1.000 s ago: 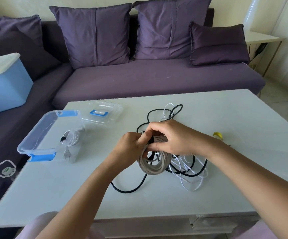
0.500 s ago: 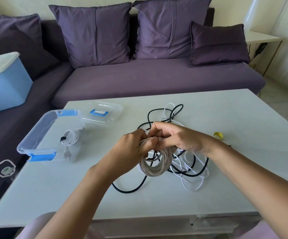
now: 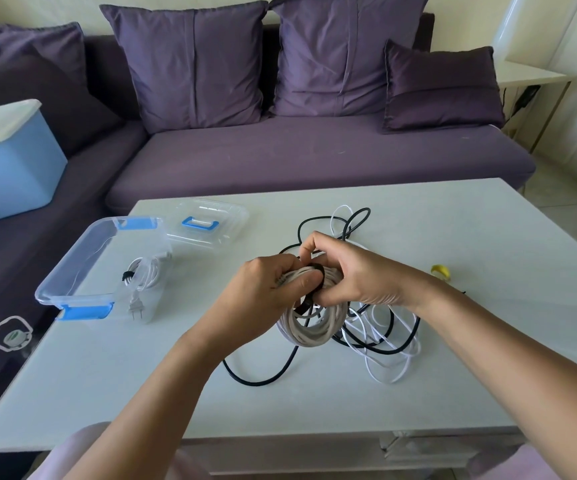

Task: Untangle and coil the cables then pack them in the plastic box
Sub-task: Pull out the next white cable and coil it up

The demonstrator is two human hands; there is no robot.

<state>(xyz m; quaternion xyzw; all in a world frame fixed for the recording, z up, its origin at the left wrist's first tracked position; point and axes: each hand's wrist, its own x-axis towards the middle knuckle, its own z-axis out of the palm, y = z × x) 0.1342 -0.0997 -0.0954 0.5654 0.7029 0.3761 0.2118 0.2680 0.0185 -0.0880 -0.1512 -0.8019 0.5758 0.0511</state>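
Note:
A coiled beige cable (image 3: 311, 327) hangs just above the table centre. My left hand (image 3: 266, 292) grips its top, thumb pressed on the strands. My right hand (image 3: 349, 271) pinches a black strap (image 3: 316, 271) wrapped round the coil's top. Under the coil lie a tangled black cable (image 3: 263, 379) and a white cable (image 3: 384, 372). The clear plastic box (image 3: 76, 271) with blue latches stands at the table's left edge; a coiled white cable with a plug (image 3: 138, 282) lies in it.
The box's clear lid (image 3: 207, 223) with a blue handle lies behind the box. A yellow tie (image 3: 441, 271) sits right of my right wrist. A purple sofa (image 3: 314, 157) stands behind the white table (image 3: 488, 341), with a blue bin (image 3: 10, 161) at left.
The black strap now shows round the top of the beige coil, and my right fingers have shifted to pinch it. The coil stays in the same spot.

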